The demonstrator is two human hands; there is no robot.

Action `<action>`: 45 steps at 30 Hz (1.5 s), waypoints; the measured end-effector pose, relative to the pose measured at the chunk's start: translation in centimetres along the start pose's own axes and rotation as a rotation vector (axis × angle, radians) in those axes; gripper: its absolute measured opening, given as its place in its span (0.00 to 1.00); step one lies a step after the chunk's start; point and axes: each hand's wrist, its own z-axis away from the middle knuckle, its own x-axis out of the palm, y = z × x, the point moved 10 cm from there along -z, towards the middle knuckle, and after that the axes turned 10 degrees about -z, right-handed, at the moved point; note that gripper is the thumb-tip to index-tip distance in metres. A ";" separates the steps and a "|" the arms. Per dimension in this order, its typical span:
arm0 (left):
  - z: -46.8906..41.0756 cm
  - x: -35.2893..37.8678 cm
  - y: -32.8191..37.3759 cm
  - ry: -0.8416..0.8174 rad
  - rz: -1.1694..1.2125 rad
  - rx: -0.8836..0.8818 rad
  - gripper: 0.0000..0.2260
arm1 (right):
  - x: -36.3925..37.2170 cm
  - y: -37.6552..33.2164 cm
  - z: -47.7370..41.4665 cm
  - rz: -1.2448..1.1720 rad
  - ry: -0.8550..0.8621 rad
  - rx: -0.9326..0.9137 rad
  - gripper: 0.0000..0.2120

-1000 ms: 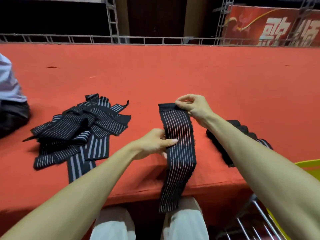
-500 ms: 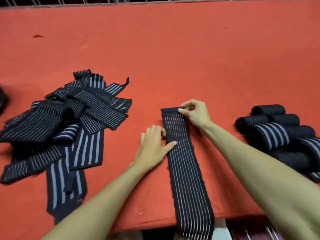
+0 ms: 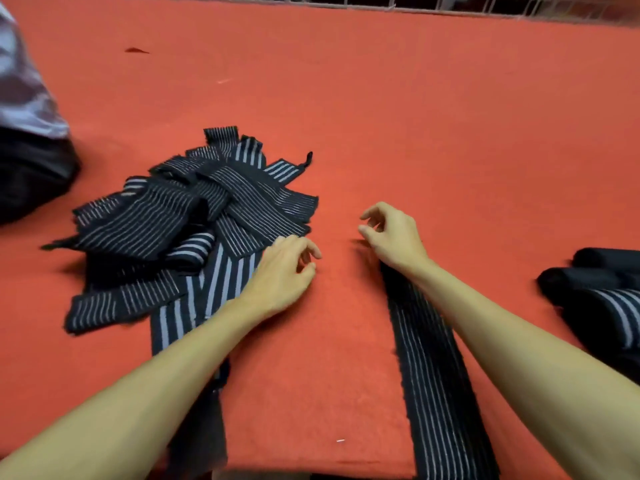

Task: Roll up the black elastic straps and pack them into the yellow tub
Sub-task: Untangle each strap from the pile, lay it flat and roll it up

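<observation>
One black elastic strap [image 3: 433, 368] with thin white stripes lies flat on the red table, running from under my right wrist to the front edge. My right hand [image 3: 394, 233] hovers over its far end with fingers loosely curled and nothing visible between them. My left hand [image 3: 284, 271] is over bare red cloth, fingers loosely curled and holding nothing, right beside the near edge of a loose pile of unrolled straps [image 3: 194, 216]. Several rolled straps [image 3: 595, 296] sit at the right edge. The yellow tub is out of view.
The red table cloth [image 3: 381, 116] stretches far back to a metal railing [image 3: 415, 3]. Another person's light sleeve and dark trousers [image 3: 27, 133] are at the far left. One pile strap [image 3: 201, 410] hangs over the front edge under my left forearm.
Both hands have let go of the flat strap. My left hand has moved left toward the loose pile, and my right hand has lifted off the strap's far end. The view has swung left.
</observation>
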 end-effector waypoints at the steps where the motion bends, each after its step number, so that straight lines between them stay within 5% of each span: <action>1: -0.1 -0.8 -1.7 0.008 -0.043 -0.020 0.08 | 1.2 -0.7 -0.4 -0.027 -0.035 0.000 0.07; 4: -0.4 -3.2 -6.9 0.107 -0.025 -0.137 0.10 | 5.7 -2.7 -2.2 -0.032 -0.141 -0.002 0.09; 8: 0.7 -4.3 -11.6 0.322 0.397 -0.458 0.08 | 10.8 -3.4 -4.4 -0.003 -0.223 0.036 0.13; 12: 0.9 -5.0 -11.3 0.364 0.455 -0.471 0.04 | 13.7 -3.6 -5.3 0.024 -0.235 0.105 0.21; 15: 1.3 -5.0 -11.3 0.344 0.390 -0.505 0.05 | 13.9 -5.1 -4.9 0.016 -0.268 0.082 0.14; 17: 1.4 -4.8 -11.8 0.334 0.410 -0.570 0.10 | 12.8 -6.1 -4.4 -0.121 -0.261 0.086 0.08; 22: 1.2 -3.7 -11.7 0.280 0.833 -0.716 0.20 | 10.4 -7.6 -1.8 -0.591 -0.425 0.202 0.17; 26: 0.7 -3.1 -8.2 0.289 1.105 -0.728 0.09 | 7.4 -5.9 0.3 -0.626 -0.477 0.256 0.17; 31: 1.0 -1.3 -0.1 0.080 0.993 -0.596 0.07 | 1.8 -2.7 3.9 -0.623 -0.463 0.388 0.12; 34: 1.9 1.4 5.4 -0.178 0.913 -0.444 0.08 | -0.8 -1.2 5.9 -0.407 -0.477 0.409 0.08; 36: 3.1 3.5 8.0 -0.362 0.836 -0.341 0.09 | -1.9 -0.3 7.2 -0.271 -0.530 0.422 0.14; 41: 6.4 5.6 8.1 -0.700 0.568 -0.259 0.06 | -2.5 1.0 8.8 0.011 -0.625 0.434 0.08; 45: 4.7 1.7 5.7 -0.551 0.382 -0.198 0.03 | -1.7 0.3 6.9 0.187 -0.583 0.310 0.14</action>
